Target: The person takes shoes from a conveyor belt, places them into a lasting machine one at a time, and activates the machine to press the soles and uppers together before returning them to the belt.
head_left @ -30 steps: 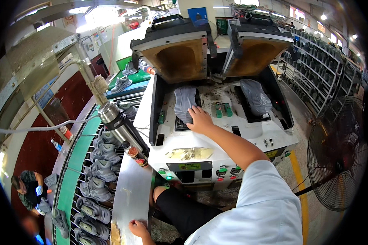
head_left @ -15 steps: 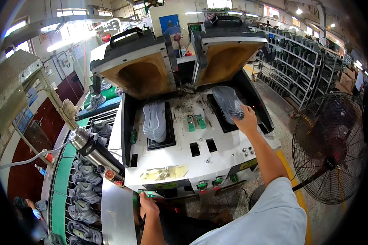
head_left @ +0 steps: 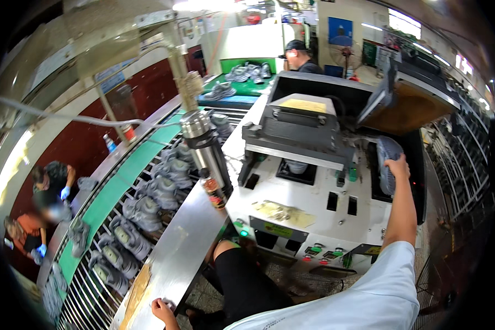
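Note:
My right hand [head_left: 399, 166] is closed on the near side of a grey shoe sole [head_left: 389, 151], which rests at the right station of a white two-lid press [head_left: 327, 231]. Above that station the right lid [head_left: 410, 102] stands raised. The left lid [head_left: 297, 135] is down over the left station, and only the end of another grey sole [head_left: 297, 166] shows beneath it. Low in the picture, my left hand [head_left: 164, 312] is beside the edge of the metal side table [head_left: 173, 261]. Its fingers are curled, and I cannot make out whether anything is in them.
A steel flask [head_left: 206, 148] and a red-capped bottle [head_left: 212, 190] stand between press and conveyor. Several grey shoes [head_left: 143, 217] lie on the roller conveyor [head_left: 80, 297] at left. Co-workers [head_left: 52, 184] are at far left; another person [head_left: 301, 58] is behind the press.
The left lid has come down over its sole. My left hand has left the press front for the side table. The view has turned left; my right hand stays on the right sole.

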The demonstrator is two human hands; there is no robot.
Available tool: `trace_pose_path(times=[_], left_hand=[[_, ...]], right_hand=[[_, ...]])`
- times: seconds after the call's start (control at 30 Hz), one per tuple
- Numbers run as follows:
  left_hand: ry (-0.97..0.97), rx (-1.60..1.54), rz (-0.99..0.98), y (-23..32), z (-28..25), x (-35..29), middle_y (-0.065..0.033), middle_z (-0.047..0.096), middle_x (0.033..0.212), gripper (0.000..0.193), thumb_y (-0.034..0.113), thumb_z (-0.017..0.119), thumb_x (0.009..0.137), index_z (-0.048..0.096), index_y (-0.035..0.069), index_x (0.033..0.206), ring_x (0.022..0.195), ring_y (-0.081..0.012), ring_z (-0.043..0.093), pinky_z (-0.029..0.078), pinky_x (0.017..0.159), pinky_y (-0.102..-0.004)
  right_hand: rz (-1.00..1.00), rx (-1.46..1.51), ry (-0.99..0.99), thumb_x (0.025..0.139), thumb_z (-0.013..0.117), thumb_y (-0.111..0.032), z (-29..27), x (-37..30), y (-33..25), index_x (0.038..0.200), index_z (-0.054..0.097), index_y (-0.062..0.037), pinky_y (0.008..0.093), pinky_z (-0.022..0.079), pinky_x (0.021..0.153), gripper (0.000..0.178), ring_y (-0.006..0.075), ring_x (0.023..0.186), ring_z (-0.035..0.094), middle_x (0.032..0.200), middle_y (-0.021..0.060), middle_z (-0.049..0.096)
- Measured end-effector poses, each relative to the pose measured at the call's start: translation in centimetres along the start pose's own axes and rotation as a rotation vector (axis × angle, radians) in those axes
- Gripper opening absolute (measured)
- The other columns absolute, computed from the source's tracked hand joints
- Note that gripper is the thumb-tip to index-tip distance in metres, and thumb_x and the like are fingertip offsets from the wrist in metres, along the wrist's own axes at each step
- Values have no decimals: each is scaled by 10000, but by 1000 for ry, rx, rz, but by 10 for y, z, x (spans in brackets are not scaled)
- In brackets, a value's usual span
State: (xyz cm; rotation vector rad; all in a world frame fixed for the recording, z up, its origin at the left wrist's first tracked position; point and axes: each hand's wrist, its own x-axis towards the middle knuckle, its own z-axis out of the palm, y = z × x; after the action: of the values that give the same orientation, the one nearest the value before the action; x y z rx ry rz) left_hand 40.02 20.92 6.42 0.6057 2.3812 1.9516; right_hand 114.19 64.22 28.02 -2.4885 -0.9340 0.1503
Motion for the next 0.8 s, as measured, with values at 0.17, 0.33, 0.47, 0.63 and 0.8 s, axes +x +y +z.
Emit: trace_pose_path(times=[0.17,0.33,0.47,0.63,0.8], left_hand=[[0,109,-149,-123,-38,16,-93,571,785,114,128,574,839,577,22,880,714,-198,545,457,596,-348],[135,543,483,-131,-17,17,-105,595,626,89,88,587,739,635,23,700,570,-235,540,457,576,-357],[-332,601,300,1,-6,-3,-125,642,637,78,105,611,680,680,69,684,586,-301,612,503,598,-379],[-986,258,97,36,4,-39,-159,674,1001,321,229,649,788,669,30,1040,920,-277,659,519,810,-361],[-1364,-202,227,122,37,-70,-162,557,1269,588,251,704,831,477,1,1313,1162,-244,551,434,990,-349]], right_hand=[[-83,290,374,594,735,-341,4,-55,6,1404,345,-138,480,440,944,922,402,1125,548,1239,221,559],[-387,561,728,678,746,-258,38,-88,81,1406,301,50,484,368,1018,908,430,1225,444,1367,276,412],[-297,781,693,688,724,-157,46,-124,133,1385,282,76,426,390,1007,858,369,1196,476,1333,261,423],[-312,1233,178,636,635,-7,62,-192,152,1262,416,77,355,480,877,669,268,1062,553,1230,200,528],[-439,1734,-519,555,557,-1,94,-287,57,1229,473,-16,373,420,968,679,266,1040,555,1121,96,558]])
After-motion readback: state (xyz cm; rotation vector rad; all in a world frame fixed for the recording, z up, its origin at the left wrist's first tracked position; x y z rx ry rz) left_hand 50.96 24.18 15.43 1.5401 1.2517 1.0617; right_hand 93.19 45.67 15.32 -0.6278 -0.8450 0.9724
